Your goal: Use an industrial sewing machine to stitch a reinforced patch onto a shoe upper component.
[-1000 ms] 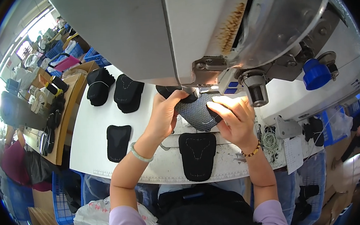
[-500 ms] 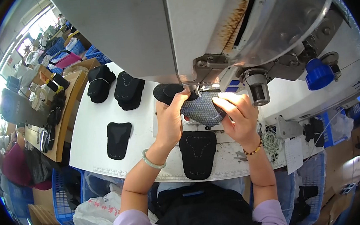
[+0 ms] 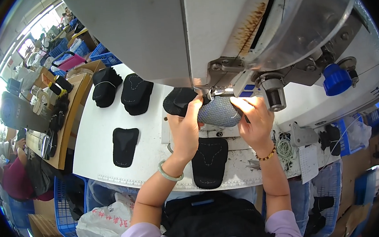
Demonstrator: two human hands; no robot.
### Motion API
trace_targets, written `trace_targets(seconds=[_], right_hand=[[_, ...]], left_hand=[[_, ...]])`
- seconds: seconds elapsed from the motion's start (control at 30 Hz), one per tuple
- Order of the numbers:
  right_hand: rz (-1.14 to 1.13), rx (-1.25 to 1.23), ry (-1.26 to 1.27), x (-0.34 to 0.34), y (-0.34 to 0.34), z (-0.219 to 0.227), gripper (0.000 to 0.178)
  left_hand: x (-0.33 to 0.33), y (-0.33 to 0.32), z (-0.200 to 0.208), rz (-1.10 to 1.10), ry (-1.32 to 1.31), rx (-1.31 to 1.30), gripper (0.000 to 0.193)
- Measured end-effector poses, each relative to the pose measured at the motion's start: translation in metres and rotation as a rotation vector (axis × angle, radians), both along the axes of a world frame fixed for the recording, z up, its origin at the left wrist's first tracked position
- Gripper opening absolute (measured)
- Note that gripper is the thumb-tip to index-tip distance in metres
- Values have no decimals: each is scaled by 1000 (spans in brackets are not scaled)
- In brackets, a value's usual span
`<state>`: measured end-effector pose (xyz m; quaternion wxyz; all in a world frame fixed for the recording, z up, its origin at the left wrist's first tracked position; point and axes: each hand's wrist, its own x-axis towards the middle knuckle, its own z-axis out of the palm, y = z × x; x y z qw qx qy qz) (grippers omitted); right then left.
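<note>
Under the head of a sewing machine (image 3: 235, 72) lies a fabric piece (image 3: 219, 112) of patterned grey mesh, with a black padded part on its left. My left hand (image 3: 185, 130) grips its left side, thumb close by the presser foot. On the opposite edge, my right hand (image 3: 256, 122) pinches the mesh between thumb and fingers. The spot beneath the needle is mostly hidden by the machine head. Just in front of my hands rests a flat black fabric piece (image 3: 209, 163) with pale stitched outlines. A similar black piece (image 3: 126, 146) lies farther left.
Stacks of black pieces (image 3: 105, 88) (image 3: 137, 94) stand at the back left of the white table (image 3: 94, 146). A thread bundle (image 3: 284, 149) lies right of my right wrist. Blue baskets (image 3: 68, 212) flank the table below. A person (image 3: 18, 178) sits at far left.
My left hand has shifted right and a little forward along the fabric piece. The mesh has turned slightly and slid right. My right hand has moved only a little.
</note>
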<state>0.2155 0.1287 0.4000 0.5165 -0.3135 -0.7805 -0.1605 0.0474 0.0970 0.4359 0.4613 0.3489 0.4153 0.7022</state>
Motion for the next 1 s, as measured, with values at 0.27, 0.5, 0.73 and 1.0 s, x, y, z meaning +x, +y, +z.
trace_targets(seconds=[0.27, 0.5, 0.73, 1.0], right_hand=[[-5, 20, 20, -3, 0, 2, 47], [-35, 7, 60, 1, 2, -7, 25], [-40, -5, 56, 0, 1, -4, 26], [-41, 11, 56, -1, 1, 1, 34]], left_hand=[[6, 0, -3, 91, 57, 82, 10], [16, 4, -13, 210, 117, 218, 9], [18, 6, -15, 245, 64, 265, 6], [18, 3, -14, 253, 65, 240, 7]])
